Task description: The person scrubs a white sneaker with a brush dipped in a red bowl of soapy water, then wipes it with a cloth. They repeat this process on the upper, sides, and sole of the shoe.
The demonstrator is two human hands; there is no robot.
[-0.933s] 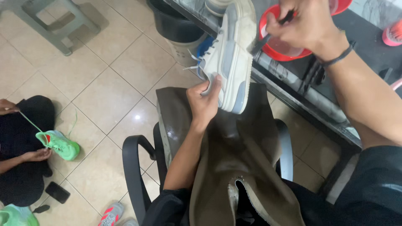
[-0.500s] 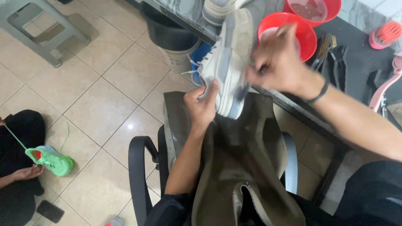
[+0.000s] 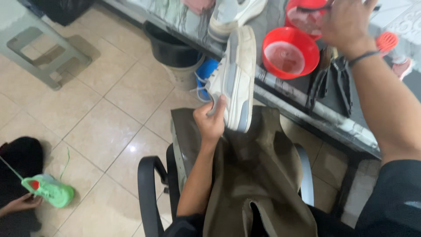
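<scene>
Far left, at 8 o'clock: co-worker's hand (image 3: 19, 204) on the tiled floor (image 3: 105, 114), holding a bright green sneaker (image 3: 50, 192) with a lace drawn upward from it.

Upper left, at 10 o'clock: grey plastic stool (image 3: 37, 52), standing on the floor.

Lower centre: black chair armrest (image 3: 147, 193), beside an olive-brown apron (image 3: 254, 175) spread over the lap.

Centre: left hand (image 3: 210, 123), fingers clamped on the lower side edge of a white-and-grey sneaker (image 3: 234, 81). Sneaker held in the air above the apron, sole side turned toward the camera, long axis running nearly 12 to 6 o'clock, upper end close to the table (image 3: 307, 109) edge. Lying at 1 o'clock from the left hand, in direct contact with it.

Behind the sneaker, at 11 o'clock of it: black bucket (image 3: 169, 46) on the floor, with a blue item just beside it, not clearly identifiable.

Top centre: second pale sneaker (image 3: 232, 15) resting on the table.

Right of centre: red bowl (image 3: 289, 52) on the table, another red bowl (image 3: 302, 17) behind it; dark brushes (image 3: 329, 81) lying at 4 o'clock of the nearer bowl.

Upper right, at 1 o'clock: right hand (image 3: 348, 22), raised over the table, well apart from the held sneaker, dark band at the wrist. Fingers curled, a thin dark handle showing near them; grip not determinable. Left hand clearly the nearer to the held sneaker.
</scene>
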